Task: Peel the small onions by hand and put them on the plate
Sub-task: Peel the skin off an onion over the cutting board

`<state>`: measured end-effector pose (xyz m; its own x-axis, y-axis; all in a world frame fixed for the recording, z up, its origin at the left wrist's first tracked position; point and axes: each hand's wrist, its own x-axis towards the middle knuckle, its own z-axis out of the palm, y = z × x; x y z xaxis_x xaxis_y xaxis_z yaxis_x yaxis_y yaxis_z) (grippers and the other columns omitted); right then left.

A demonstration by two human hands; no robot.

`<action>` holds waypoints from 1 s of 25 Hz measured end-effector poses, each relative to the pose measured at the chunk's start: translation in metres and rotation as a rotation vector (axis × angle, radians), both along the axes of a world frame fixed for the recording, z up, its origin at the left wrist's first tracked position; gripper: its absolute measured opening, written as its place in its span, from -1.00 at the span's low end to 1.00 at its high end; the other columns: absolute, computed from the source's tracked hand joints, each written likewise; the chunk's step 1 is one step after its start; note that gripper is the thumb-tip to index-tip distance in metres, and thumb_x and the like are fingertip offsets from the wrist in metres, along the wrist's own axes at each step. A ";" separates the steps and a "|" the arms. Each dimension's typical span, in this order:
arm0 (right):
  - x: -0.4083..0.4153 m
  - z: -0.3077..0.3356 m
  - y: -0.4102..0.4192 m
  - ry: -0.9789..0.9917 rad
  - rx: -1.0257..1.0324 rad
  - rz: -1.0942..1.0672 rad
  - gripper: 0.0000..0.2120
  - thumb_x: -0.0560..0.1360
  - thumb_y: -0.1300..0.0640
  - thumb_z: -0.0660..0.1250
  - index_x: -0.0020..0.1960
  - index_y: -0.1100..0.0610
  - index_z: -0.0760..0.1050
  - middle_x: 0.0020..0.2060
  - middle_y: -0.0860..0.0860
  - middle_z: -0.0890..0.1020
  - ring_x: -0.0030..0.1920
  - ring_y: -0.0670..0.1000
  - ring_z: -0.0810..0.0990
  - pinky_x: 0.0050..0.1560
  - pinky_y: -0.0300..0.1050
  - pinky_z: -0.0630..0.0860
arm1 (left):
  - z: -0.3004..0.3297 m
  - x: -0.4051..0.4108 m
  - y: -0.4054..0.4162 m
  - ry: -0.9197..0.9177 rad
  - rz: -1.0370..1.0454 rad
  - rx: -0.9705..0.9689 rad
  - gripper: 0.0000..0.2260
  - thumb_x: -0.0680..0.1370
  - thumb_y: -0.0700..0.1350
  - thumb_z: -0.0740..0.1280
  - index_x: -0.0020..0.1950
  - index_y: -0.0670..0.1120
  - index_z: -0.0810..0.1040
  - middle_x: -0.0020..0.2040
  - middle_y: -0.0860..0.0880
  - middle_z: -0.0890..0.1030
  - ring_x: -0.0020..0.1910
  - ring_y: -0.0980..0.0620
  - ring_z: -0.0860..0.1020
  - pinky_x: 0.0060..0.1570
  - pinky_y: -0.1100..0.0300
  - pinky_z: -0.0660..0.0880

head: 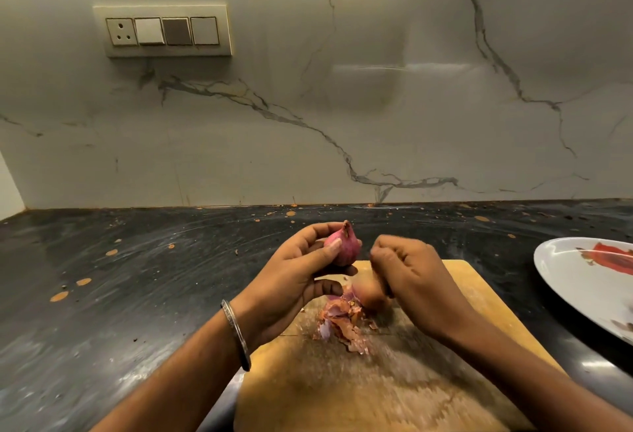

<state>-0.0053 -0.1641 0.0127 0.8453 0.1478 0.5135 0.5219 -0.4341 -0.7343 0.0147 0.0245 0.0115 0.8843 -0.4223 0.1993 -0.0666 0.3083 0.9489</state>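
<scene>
Head view: the left hand (294, 270) holds a small onion (343, 247) up above the far edge of the cutting board (394, 380), thumb across its front and fingers curled behind, pointed tip upward. Its purple skin looks smooth; whether any dry layer remains on the hidden side cannot be told. The right hand (407, 272), just beside the onion at its 3 o'clock, is blurred; its grip looks clenched, fingers curled in, and whether a scrap of skin is pinched inside cannot be told. A heap of peels (342, 323) lies on the board at 6 o'clock from the onion, with something rounded and brownish half hidden under the right hand, possibly another onion.

The plate (589, 281) sits on the dark desk (137, 294) at 3 o'clock, well apart from both hands and cut off by the frame edge; no onions show on its visible part.

Risks, as I judge them: a smooth bulb held by fingertips could slip during a hard tug and roll off across the desk. A hasty pull may tear off good flesh along with the skin. Carrying the onion across to the plate, the right arm could sweep peels off the board.
</scene>
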 end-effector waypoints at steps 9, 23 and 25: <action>-0.002 0.004 -0.003 -0.047 0.226 0.008 -0.85 0.50 0.12 0.44 0.07 0.05 0.67 -0.14 -0.05 0.73 -0.11 -0.05 0.71 -0.20 -0.19 0.65 | 0.000 -0.001 0.002 -0.083 0.008 0.099 -0.66 0.43 -0.12 0.47 0.20 -0.06 0.59 0.08 -0.14 0.66 -0.07 -0.12 0.66 -0.24 0.17 0.61; -0.001 -0.003 -0.001 -0.105 0.187 -0.086 -0.85 0.46 0.25 0.49 -0.07 0.01 0.72 -0.23 -0.11 0.75 -0.18 -0.13 0.72 -0.17 -0.25 0.64 | -0.006 -0.010 -0.008 -0.261 0.124 0.226 -0.57 0.33 -0.13 0.55 0.12 -0.12 0.48 0.05 -0.02 0.67 -0.11 -0.09 0.71 -0.25 0.22 0.60; -0.002 -0.005 0.000 -0.139 0.171 -0.125 -0.86 0.47 0.26 0.49 -0.06 0.05 0.72 -0.26 -0.12 0.74 -0.20 -0.14 0.71 -0.18 -0.26 0.63 | -0.006 -0.011 -0.010 -0.261 0.133 0.238 -0.56 0.33 -0.12 0.55 0.13 -0.12 0.47 0.05 -0.06 0.67 -0.10 -0.10 0.71 -0.24 0.18 0.61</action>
<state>-0.0075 -0.1637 0.0074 0.7711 -0.0518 0.6346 0.5732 -0.3773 -0.7274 0.0033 0.0145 0.0050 0.8669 -0.3692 0.3348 -0.3399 0.0534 0.9389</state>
